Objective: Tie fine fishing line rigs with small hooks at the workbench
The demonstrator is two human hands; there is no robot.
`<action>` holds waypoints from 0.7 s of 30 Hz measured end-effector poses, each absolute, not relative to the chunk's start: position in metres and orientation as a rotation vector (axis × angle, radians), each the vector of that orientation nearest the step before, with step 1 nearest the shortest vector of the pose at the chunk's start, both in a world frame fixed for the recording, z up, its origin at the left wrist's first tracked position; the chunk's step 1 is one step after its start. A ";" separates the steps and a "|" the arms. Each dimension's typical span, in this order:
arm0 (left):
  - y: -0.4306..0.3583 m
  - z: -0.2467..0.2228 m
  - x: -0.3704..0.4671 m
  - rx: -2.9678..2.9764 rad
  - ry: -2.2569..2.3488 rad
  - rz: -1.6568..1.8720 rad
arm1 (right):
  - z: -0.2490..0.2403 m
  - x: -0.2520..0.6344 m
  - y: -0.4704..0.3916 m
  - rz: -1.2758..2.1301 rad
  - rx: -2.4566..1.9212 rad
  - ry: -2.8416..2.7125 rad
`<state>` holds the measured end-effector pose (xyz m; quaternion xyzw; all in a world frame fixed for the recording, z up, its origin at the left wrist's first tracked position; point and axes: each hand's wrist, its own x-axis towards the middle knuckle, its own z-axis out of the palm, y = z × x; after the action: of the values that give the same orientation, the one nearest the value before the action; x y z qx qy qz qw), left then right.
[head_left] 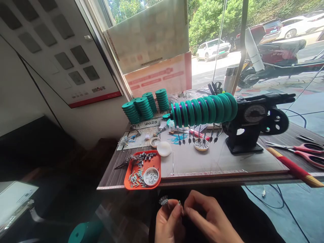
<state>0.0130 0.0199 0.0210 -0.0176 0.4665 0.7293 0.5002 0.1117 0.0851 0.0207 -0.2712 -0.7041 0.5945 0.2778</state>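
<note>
Low in the head view, my left hand (169,221) is closed, and a fan of thin silvery metal pieces (164,200) sticks out above its index finger. A tiny part (180,203) shows between the left thumb and index fingertip. Close beside it, my right hand (209,214) is in a pinch with its fingertips meeting the left ones; whatever it pinches is too small or hidden. Both hands are over my dark-clothed lap, before the table edge. Nearest to them on the table is an orange tray (128,184) with small metal cylinders, pins and a white dish (151,177).
A black winding machine (246,121) carries a row of green spools (205,108), with small weights hanging below. Stacked green spools (144,108) stand at the back left. A bowl of beads (201,145), a white lid (164,148), scissors (307,147) and a red-wrapped stick (293,166) lie around.
</note>
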 end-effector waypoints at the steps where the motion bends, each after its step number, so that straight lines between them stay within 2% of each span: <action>1: 0.020 0.020 0.013 -0.039 1.142 1.766 | 0.021 0.112 0.085 1.586 -0.730 -1.890; 5: 0.017 0.013 0.012 0.149 1.424 1.812 | 0.020 0.110 0.086 1.541 -0.718 -1.887; 10: 0.013 0.016 0.005 0.737 1.886 1.739 | 0.020 0.109 0.089 1.541 -0.704 -1.868; 14: 0.011 0.023 0.000 1.017 1.950 1.605 | 0.022 0.111 0.091 1.556 -0.701 -1.886; 21: 0.017 0.028 0.001 0.833 1.834 1.709 | 0.022 0.112 0.091 1.452 -0.676 -1.994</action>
<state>0.0012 0.0165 0.0278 0.3056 0.6726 0.6270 0.2472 0.1123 0.0909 0.0220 -0.2530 -0.7467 0.5436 0.2880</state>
